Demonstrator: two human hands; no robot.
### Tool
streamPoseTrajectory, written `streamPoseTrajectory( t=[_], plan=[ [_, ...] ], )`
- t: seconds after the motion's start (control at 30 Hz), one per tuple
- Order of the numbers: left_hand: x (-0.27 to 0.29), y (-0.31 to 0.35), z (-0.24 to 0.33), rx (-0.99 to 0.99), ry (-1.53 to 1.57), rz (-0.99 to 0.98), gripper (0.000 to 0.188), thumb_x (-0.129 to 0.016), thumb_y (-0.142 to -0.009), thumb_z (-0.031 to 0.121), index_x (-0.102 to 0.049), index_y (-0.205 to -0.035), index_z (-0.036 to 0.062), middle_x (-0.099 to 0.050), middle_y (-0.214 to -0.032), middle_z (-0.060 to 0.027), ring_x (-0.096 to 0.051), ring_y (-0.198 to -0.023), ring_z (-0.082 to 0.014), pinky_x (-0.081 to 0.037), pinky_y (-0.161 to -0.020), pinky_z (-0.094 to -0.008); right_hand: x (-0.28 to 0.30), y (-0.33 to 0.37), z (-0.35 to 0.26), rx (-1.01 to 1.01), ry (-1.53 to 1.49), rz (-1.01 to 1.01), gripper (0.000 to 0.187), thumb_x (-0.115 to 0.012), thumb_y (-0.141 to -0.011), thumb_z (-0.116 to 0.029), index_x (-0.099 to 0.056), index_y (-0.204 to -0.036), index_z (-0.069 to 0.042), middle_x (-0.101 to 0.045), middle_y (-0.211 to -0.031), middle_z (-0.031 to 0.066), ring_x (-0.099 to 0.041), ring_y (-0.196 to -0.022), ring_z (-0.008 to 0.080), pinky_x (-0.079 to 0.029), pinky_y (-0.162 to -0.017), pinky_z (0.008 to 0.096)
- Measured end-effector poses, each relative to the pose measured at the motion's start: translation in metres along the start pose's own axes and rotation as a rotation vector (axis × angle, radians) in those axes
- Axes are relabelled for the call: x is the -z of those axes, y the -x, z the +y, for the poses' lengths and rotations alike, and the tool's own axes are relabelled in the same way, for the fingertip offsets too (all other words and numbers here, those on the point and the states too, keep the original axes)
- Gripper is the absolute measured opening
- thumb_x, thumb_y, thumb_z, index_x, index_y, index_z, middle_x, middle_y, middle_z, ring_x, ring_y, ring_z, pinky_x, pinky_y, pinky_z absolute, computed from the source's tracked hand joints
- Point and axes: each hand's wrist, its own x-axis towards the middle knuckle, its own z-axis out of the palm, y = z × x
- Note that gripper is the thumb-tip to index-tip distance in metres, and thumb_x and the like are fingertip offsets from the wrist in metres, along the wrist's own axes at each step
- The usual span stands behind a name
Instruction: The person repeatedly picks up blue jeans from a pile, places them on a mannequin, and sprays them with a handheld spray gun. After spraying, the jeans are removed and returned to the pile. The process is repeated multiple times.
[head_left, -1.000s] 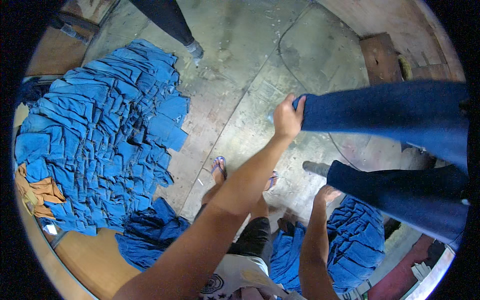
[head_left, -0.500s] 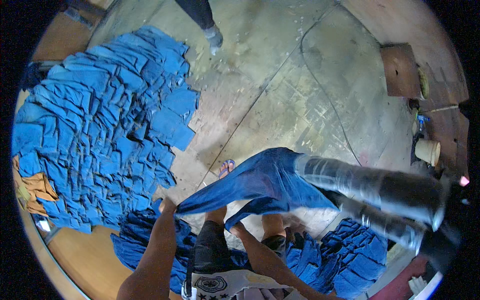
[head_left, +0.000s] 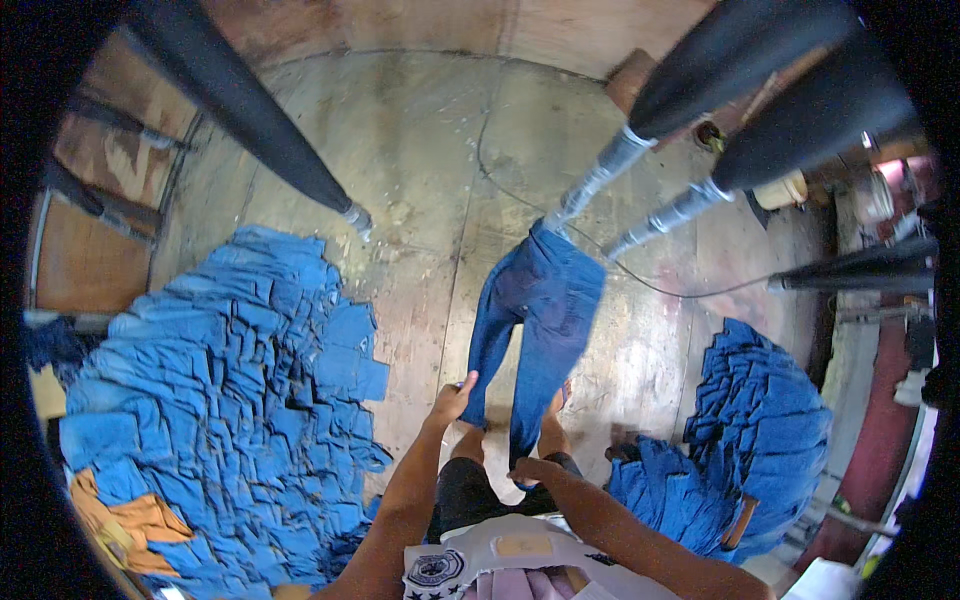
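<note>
Blue jeans (head_left: 545, 285) hang stretched between the person and two forms, the first form (head_left: 695, 82) and the second form (head_left: 760, 155), which are black above and grey at their ends. The waist is at the tips of the grey ends; whether a tip is inside the waistband, I cannot tell. The two legs point toward the person, above the floor (head_left: 420, 330). The right hand (head_left: 535, 470) is closed on one leg end, while the left hand (head_left: 455, 398) is curled just beside the other leg end, and I cannot tell if its fingers hold the cloth. To my judgement, the step in hand is to handle the jeans clear of the forms by their leg ends. The next move calls for a sure hold with both hands, an even pull, and care that the waist does not catch on a tip. On either side lie the light-blue pile (head_left: 230, 390) and the darker pile (head_left: 765, 425).
</note>
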Motion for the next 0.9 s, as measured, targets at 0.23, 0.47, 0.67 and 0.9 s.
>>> streamPoseTrajectory(
  t=[0.23, 0.47, 0.67, 0.9],
  plan=[
    [0.096, 0.020, -0.018, 0.038, -0.637, -0.094, 0.063, -0.071, -0.084, 0.058, -0.075, -0.094, -0.0036, -0.074, -0.094, -0.0259, -0.075, -0.085, -0.0331, -0.058, -0.076, -0.0457, 0.127, 0.150, -0.008, -0.179, -0.740, 0.731, 0.067, -0.056, -0.097, -0.054, -0.050, -0.130, 0.005, -0.060, -0.121, 0.0284, -0.057, -0.117, 0.0350, -0.043, -0.103, 0.0450],
    [0.180, 0.055, -0.015, 0.321, -0.292, -0.210, 0.060, -0.073, -0.092, 0.043, -0.060, -0.136, 0.0045, -0.066, -0.130, -0.0100, -0.064, -0.115, -0.0326, -0.055, -0.089, -0.0559, 0.112, 0.222, -0.031, 0.093, -1.093, 0.817, 0.071, -0.054, -0.096, -0.065, -0.073, -0.101, 0.004, -0.073, -0.092, 0.0229, -0.071, -0.092, 0.0357, -0.052, -0.085, 0.0476],
    [0.086, 0.077, 0.061, 0.095, 0.186, -0.206, 0.038, -0.052, -0.105, 0.036, -0.071, -0.112, 0.0046, -0.075, -0.105, -0.0096, -0.073, -0.087, -0.0235, -0.059, -0.087, -0.0392, 0.057, 0.227, 0.017, -0.047, -1.442, 1.066, 0.067, -0.056, -0.097, -0.062, -0.074, -0.102, 0.003, -0.073, -0.095, 0.0211, -0.069, -0.090, 0.0324, -0.052, -0.086, 0.0455],
    [-0.235, 0.246, 0.255, -0.406, 0.085, -0.511, 0.043, -0.054, -0.105, 0.035, -0.065, -0.124, -0.0026, -0.071, -0.119, -0.0126, -0.069, -0.108, -0.0217, -0.053, -0.098, -0.0363, -0.052, 0.514, 0.220, -0.144, -1.698, 1.925, 0.055, -0.057, -0.101, -0.048, -0.068, -0.084, 0.003, -0.066, -0.079, 0.0086, -0.058, -0.075, 0.0190, -0.047, -0.068, 0.0429]
  ],
)
